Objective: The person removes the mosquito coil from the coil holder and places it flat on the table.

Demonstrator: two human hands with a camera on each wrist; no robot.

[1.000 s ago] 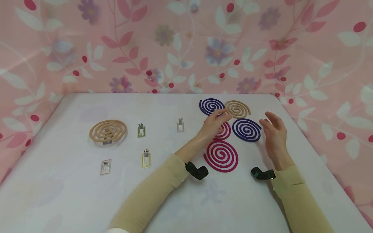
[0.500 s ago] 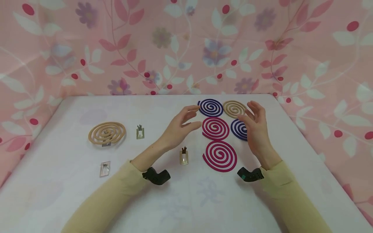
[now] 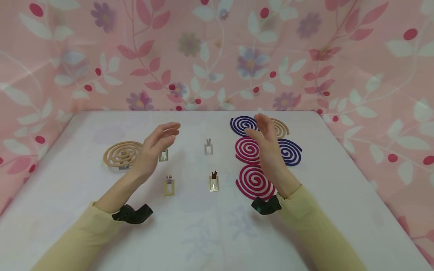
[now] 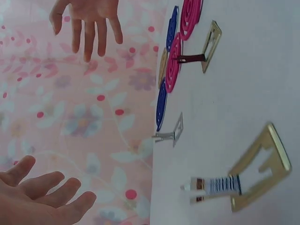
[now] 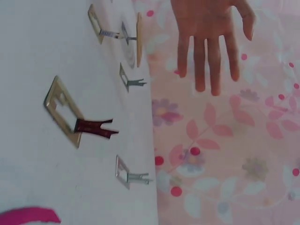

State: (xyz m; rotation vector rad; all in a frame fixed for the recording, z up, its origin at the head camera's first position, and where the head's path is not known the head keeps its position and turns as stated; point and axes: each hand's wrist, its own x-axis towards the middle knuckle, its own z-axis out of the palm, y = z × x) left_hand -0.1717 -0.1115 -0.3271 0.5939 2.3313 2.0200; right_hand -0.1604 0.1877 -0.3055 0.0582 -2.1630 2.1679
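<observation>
My left hand [image 3: 150,150] hovers over the table's left half, fingers extended and slightly bent, holding nothing. Beside it, a tan mosquito coil [image 3: 116,153] sits raised on a small metal stand. My right hand [image 3: 269,150] hangs above the coil group, also holding nothing. Partly behind it lie two pink coils [image 3: 256,178], two dark blue coils [image 3: 242,125] and another tan coil [image 3: 283,128]. Between the hands several metal coil stands lie flat, their prongs bent upward: a dark-pronged one [image 3: 214,175], a silver one [image 3: 208,142] and a gold-framed one [image 3: 169,181].
A white-covered table [image 3: 210,233] carries everything, with a pink floral cloth [image 3: 210,52] hanging behind its far edge. Another stand [image 3: 164,155] shows partly behind the left hand. Black wrist cameras [image 3: 132,213] are strapped to both wrists.
My left hand has moved left, from over the coils to near the raised tan coil. My right hand has moved left, from beside the coil group to above it. The coils and stands look unmoved.
</observation>
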